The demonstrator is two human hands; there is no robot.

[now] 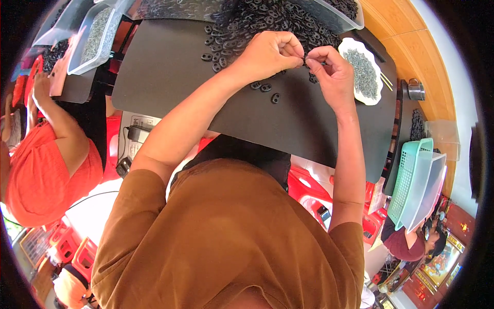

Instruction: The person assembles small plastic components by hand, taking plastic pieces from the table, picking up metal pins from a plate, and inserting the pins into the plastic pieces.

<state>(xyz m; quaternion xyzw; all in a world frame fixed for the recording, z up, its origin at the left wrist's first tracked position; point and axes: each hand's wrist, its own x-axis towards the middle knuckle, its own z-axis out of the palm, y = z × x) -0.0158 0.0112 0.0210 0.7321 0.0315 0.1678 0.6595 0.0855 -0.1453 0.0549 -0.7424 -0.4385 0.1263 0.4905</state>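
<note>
One small dark piece (304, 60) is pinched between the fingertips of both hands, over the table (170, 67) (mostly hidden, exact shape can't be told). Three black two-hole pieces (266, 88) are set apart near of the left hand (270, 51); the far pile (262, 18) can't be counted. One white dish (367, 100) is filled with thin pins (359, 72); two yellow sticks (386, 79) are placed right of it. Left hand: thumb and forefinger closed, forearm angled in from near left. Right hand (333, 74): same pinch, fingers curled, forearm held nearly straight.
</note>
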